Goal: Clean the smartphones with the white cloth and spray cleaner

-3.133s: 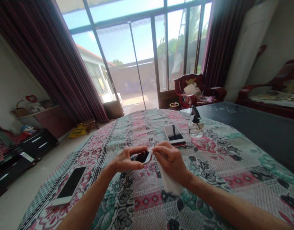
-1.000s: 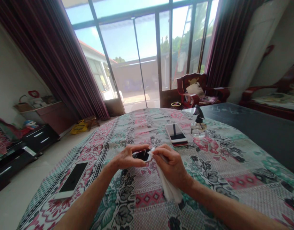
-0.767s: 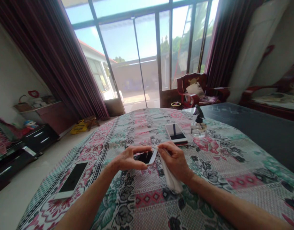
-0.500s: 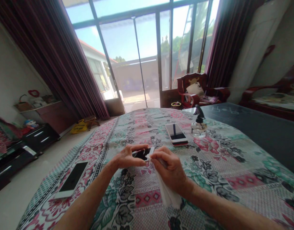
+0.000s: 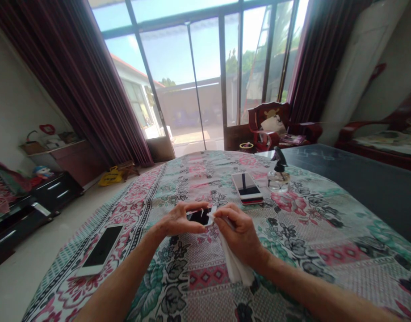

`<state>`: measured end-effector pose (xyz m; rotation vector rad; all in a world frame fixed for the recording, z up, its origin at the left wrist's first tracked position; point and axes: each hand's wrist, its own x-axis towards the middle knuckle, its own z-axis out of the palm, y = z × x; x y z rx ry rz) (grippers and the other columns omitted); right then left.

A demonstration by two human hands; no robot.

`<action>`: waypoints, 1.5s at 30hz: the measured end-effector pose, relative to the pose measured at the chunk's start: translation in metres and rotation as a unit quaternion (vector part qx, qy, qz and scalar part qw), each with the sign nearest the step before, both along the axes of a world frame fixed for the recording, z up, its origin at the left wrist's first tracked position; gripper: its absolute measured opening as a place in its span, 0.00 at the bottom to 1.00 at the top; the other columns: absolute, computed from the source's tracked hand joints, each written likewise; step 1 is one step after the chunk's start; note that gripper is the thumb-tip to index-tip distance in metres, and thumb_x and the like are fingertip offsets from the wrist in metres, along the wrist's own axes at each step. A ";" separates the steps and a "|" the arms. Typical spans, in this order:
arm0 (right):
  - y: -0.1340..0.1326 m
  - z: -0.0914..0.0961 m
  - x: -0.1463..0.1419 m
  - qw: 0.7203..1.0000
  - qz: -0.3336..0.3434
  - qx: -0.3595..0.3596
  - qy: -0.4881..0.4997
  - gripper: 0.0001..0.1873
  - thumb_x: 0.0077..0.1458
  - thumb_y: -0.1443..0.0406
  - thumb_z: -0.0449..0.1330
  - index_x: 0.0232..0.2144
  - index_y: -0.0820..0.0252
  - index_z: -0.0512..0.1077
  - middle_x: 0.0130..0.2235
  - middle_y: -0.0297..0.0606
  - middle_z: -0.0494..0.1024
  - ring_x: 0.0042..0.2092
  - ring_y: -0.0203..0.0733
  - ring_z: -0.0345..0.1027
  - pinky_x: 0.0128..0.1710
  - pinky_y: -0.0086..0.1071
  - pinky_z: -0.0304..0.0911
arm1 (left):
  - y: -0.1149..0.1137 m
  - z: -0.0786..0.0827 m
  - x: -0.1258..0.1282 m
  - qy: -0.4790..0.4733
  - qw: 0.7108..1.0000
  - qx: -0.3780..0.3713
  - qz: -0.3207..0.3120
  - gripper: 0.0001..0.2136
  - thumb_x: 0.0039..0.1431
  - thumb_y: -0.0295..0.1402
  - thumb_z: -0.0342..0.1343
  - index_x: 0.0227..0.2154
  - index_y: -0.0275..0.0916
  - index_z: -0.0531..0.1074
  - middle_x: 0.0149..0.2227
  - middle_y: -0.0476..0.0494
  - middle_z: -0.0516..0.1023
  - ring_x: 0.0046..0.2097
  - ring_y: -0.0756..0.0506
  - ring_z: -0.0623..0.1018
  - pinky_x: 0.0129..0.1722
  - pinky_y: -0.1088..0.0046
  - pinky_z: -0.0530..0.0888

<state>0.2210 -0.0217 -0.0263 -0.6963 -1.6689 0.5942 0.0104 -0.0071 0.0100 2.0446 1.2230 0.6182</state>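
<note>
My left hand (image 5: 181,219) grips a white-edged smartphone (image 5: 201,216) by its long sides, thumb on the near edge and fingers on the far one. The dark screen faces up. A white cloth (image 5: 236,267) is pinched in my right hand (image 5: 239,230); one bit of it touches the right end of the phone, and the rest hangs below the palm onto the tablecloth. To the left, near my left forearm, lies another white phone (image 5: 103,250) with a dark screen.
Farther back on the flowered tablecloth (image 5: 178,183) lies a stack of phones (image 5: 247,187), a white one on top. Right of it stands a clear spray bottle (image 5: 278,176) with a black nozzle. A dark table (image 5: 322,172) adjoins at the right.
My right hand has shifted slightly right with the cloth, towards the phone's end, showing more of the screen. My left hand keeps its hold.
</note>
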 end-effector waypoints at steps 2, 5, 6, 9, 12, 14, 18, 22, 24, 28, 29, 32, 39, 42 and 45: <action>-0.004 0.001 -0.002 1.000 0.011 0.003 -0.005 0.05 0.55 0.68 0.58 0.30 0.57 0.74 0.31 0.36 0.73 0.35 0.38 0.68 0.36 0.33 0.64 | 0.001 -0.001 -0.001 0.001 1.000 0.000 0.009 0.30 0.43 0.36 0.65 0.53 0.41 0.70 0.55 0.43 0.73 0.57 0.37 0.70 0.60 0.57 0.63; -0.001 0.000 -0.001 1.000 0.009 -0.013 -0.004 0.04 0.55 0.67 0.58 0.30 0.57 0.74 0.32 0.36 0.73 0.35 0.38 0.68 0.37 0.33 0.64 | 0.000 0.000 0.000 0.000 1.000 -0.011 0.006 0.30 0.43 0.36 0.65 0.53 0.41 0.70 0.54 0.43 0.74 0.56 0.38 0.71 0.59 0.58 0.64; 0.003 -0.001 0.001 1.000 0.004 -0.020 -0.001 0.04 0.55 0.67 0.58 0.31 0.57 0.74 0.32 0.36 0.73 0.35 0.39 0.68 0.37 0.33 0.64 | 0.000 0.000 0.001 -0.003 1.000 -0.013 -0.001 0.30 0.43 0.36 0.65 0.53 0.41 0.70 0.54 0.44 0.74 0.56 0.38 0.71 0.59 0.59 0.64; 0.016 -0.006 0.007 0.999 -0.022 -0.039 0.010 0.04 0.55 0.65 0.59 0.31 0.57 0.74 0.32 0.36 0.73 0.36 0.39 0.68 0.37 0.34 0.64 | -0.003 0.003 0.005 -0.021 0.999 -0.009 -0.023 0.30 0.43 0.36 0.65 0.53 0.41 0.70 0.53 0.45 0.75 0.54 0.38 0.72 0.58 0.60 0.65; 0.019 -0.008 0.009 0.998 -0.035 -0.046 0.009 0.04 0.55 0.65 0.59 0.31 0.57 0.74 0.32 0.36 0.74 0.36 0.40 0.68 0.38 0.35 0.64 | -0.003 0.004 0.006 -0.023 0.999 -0.005 -0.026 0.30 0.42 0.36 0.65 0.52 0.42 0.71 0.52 0.46 0.76 0.54 0.38 0.72 0.57 0.60 0.65; 0.013 -0.006 0.006 0.999 -0.024 -0.036 0.007 0.04 0.56 0.65 0.59 0.31 0.57 0.74 0.32 0.36 0.73 0.36 0.39 0.68 0.37 0.34 0.63 | -0.002 0.002 0.004 -0.016 1.000 -0.012 -0.018 0.30 0.42 0.35 0.64 0.53 0.42 0.71 0.52 0.46 0.76 0.55 0.38 0.72 0.58 0.59 0.64; -0.005 0.001 -0.002 1.000 0.016 -0.006 0.005 0.04 0.55 0.67 0.59 0.31 0.57 0.74 0.32 0.36 0.73 0.36 0.38 0.68 0.37 0.33 0.64 | 0.003 -0.004 -0.004 -0.020 0.999 -0.025 0.000 0.31 0.42 0.35 0.65 0.53 0.41 0.70 0.54 0.45 0.73 0.57 0.38 0.70 0.60 0.58 0.63; -0.005 0.005 -0.002 1.000 0.022 -0.013 0.011 0.04 0.55 0.67 0.59 0.31 0.58 0.74 0.32 0.36 0.74 0.36 0.38 0.68 0.37 0.33 0.64 | 0.003 -0.006 -0.006 -0.054 0.998 -0.044 -0.006 0.31 0.41 0.35 0.65 0.53 0.42 0.70 0.55 0.45 0.73 0.57 0.39 0.70 0.60 0.59 0.62; 0.003 0.002 0.002 1.000 0.003 -0.026 0.013 0.04 0.55 0.66 0.59 0.31 0.58 0.74 0.32 0.36 0.74 0.36 0.38 0.68 0.37 0.33 0.64 | 0.003 -0.006 -0.006 -0.079 0.995 -0.060 -0.026 0.32 0.41 0.36 0.65 0.53 0.41 0.70 0.54 0.45 0.73 0.57 0.38 0.70 0.60 0.59 0.62; 0.022 -0.006 0.010 0.997 -0.048 -0.055 0.018 0.05 0.55 0.65 0.59 0.30 0.58 0.75 0.31 0.36 0.74 0.35 0.39 0.68 0.37 0.34 0.63 | 0.003 -0.004 -0.006 -0.113 0.989 -0.080 -0.050 0.32 0.40 0.37 0.65 0.53 0.38 0.70 0.52 0.43 0.75 0.55 0.37 0.71 0.58 0.58 0.64; 0.025 -0.008 0.011 0.996 -0.054 -0.060 0.021 0.05 0.55 0.64 0.59 0.30 0.58 0.75 0.31 0.36 0.74 0.35 0.39 0.68 0.37 0.34 0.63 | 0.003 -0.004 -0.006 -0.116 0.989 -0.082 -0.051 0.32 0.40 0.37 0.65 0.53 0.38 0.70 0.53 0.42 0.74 0.55 0.37 0.71 0.58 0.58 0.63; 0.026 -0.009 0.011 0.997 -0.049 -0.061 0.023 0.05 0.55 0.64 0.59 0.31 0.58 0.75 0.32 0.36 0.74 0.35 0.40 0.68 0.37 0.34 0.63 | 0.003 -0.004 -0.005 -0.123 0.988 -0.081 -0.053 0.32 0.41 0.37 0.65 0.53 0.38 0.70 0.53 0.43 0.74 0.56 0.37 0.70 0.59 0.58 0.62; -0.007 0.007 -0.002 1.000 0.017 0.004 0.009 0.04 0.55 0.67 0.59 0.31 0.56 0.74 0.32 0.35 0.73 0.36 0.38 0.68 0.37 0.33 0.64 | 0.005 -0.008 -0.007 -0.108 0.991 -0.072 -0.027 0.32 0.40 0.37 0.66 0.53 0.42 0.70 0.56 0.44 0.72 0.58 0.37 0.69 0.60 0.58 0.61; -0.009 0.008 -0.002 0.999 0.030 0.013 -0.002 0.04 0.55 0.68 0.59 0.31 0.56 0.73 0.32 0.34 0.73 0.36 0.37 0.68 0.37 0.33 0.64 | 0.006 -0.010 -0.007 -0.103 0.992 -0.067 -0.014 0.31 0.41 0.37 0.66 0.53 0.41 0.70 0.56 0.43 0.71 0.58 0.37 0.68 0.60 0.57 0.61; 0.002 0.003 0.002 1.000 -0.003 -0.015 0.002 0.04 0.55 0.66 0.59 0.30 0.57 0.74 0.31 0.35 0.73 0.35 0.38 0.68 0.36 0.34 0.64 | 0.005 -0.009 -0.004 -0.088 0.994 -0.055 -0.017 0.31 0.42 0.37 0.66 0.53 0.41 0.70 0.55 0.44 0.73 0.56 0.38 0.71 0.60 0.58 0.63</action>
